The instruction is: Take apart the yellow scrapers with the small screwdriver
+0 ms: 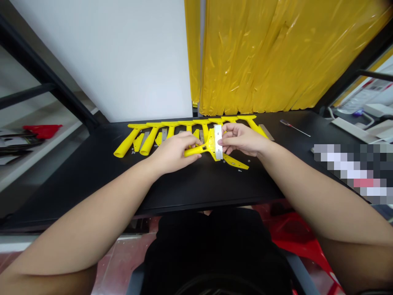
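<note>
A yellow scraper handle (211,141) lies across the middle of the black table, its wide head to the right. My left hand (176,151) is closed round its grip. Against the head sits a flat metal blade (218,142) with small holes, and my right hand (242,138) pinches it between thumb and fingers. Just below my right hand is a loose yellow cover plate (236,161), with a small screw (240,170) and nuts around it. Behind my hands stretches a row of similar yellow scraper handles (149,141), with blades and cover plates between them.
A screwdriver (294,127) lies on the black table (202,186) to the right. A white panel (123,57) and yellow plastic sheeting (260,57) stand behind the table. Black frame bars rise at both sides. A shelf with a red item (47,131) is on the left.
</note>
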`<state>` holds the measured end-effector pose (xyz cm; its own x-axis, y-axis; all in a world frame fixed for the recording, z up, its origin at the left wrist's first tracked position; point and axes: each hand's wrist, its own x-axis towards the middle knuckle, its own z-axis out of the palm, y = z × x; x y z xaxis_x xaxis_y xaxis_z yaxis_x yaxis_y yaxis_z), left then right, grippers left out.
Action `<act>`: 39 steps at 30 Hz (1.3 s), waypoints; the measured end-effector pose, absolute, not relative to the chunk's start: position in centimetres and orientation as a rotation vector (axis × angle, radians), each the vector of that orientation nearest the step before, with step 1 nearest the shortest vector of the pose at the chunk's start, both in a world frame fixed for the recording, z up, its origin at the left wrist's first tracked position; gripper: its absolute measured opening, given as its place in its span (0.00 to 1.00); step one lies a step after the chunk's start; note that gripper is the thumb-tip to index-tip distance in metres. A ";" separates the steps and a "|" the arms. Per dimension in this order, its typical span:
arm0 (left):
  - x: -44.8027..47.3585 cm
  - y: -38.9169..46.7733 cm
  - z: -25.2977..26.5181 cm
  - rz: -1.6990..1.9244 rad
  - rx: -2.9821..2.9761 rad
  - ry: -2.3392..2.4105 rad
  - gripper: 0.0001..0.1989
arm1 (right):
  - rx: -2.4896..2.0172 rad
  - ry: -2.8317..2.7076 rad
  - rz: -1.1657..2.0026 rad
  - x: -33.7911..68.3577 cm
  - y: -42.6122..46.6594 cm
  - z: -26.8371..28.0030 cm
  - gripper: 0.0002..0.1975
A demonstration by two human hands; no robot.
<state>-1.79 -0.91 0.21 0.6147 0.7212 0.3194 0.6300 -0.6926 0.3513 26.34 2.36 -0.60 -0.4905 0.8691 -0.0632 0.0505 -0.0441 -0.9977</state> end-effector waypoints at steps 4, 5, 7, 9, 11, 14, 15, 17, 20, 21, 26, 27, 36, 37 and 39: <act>-1.8 -1.0 0.2 0.659 2.669 1.104 0.16 | -1.017 -1.588 1.600 26.1 2.3 -0.8 0.20; -1.8 -1.1 0.2 0.655 2.681 1.104 0.16 | -1.019 -1.587 1.599 26.0 2.3 -0.8 0.19; -1.8 -1.2 0.3 0.652 2.702 1.106 0.16 | -1.014 -1.588 1.601 26.0 2.3 -0.8 0.19; -1.7 -1.3 0.4 0.648 2.719 1.106 0.15 | -1.005 -1.593 1.602 26.0 2.3 -0.8 0.17; -1.7 -1.5 0.5 0.638 2.737 1.103 0.14 | -1.001 -1.601 1.605 26.0 2.3 -0.8 0.17; -1.6 -1.6 0.6 0.623 2.750 1.109 0.14 | -0.997 -1.622 1.620 26.2 2.4 -0.8 0.17; -1.5 -1.6 0.6 0.620 2.751 1.113 0.14 | -0.998 -1.633 1.631 26.3 2.4 -0.8 0.16; -1.5 -1.7 0.5 0.612 2.756 1.119 0.15 | -1.001 -1.653 1.652 26.4 2.4 -0.8 0.15; -1.5 -1.6 0.5 0.602 2.772 1.116 0.15 | -1.013 -1.666 1.652 26.4 2.4 -0.7 0.15; -1.5 -1.6 0.5 0.603 2.777 1.108 0.15 | -1.016 -1.667 1.644 26.4 2.4 -0.7 0.16; -1.4 -1.8 0.6 0.618 2.822 1.072 0.18 | -1.018 -1.678 1.595 26.1 2.4 -0.6 0.18; -1.4 -1.9 0.7 0.615 2.836 1.072 0.19 | -1.018 -1.681 1.587 26.0 2.4 -0.6 0.18; -0.8 -2.6 0.4 0.489 2.910 0.980 0.25 | -0.912 -1.793 1.505 25.7 2.0 -0.4 0.16; -0.8 -2.6 0.3 0.481 2.917 0.983 0.25 | -0.899 -1.808 1.506 25.7 1.9 -0.3 0.17; -0.8 -2.6 0.3 0.473 2.931 0.991 0.26 | -0.884 -1.846 1.508 25.7 1.7 -0.2 0.17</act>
<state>-0.79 -2.57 0.28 0.7540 0.5946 0.2792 0.5912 -0.7995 0.1063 25.74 1.72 -0.15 -0.6053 0.7953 0.0330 0.1262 0.1367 -0.9825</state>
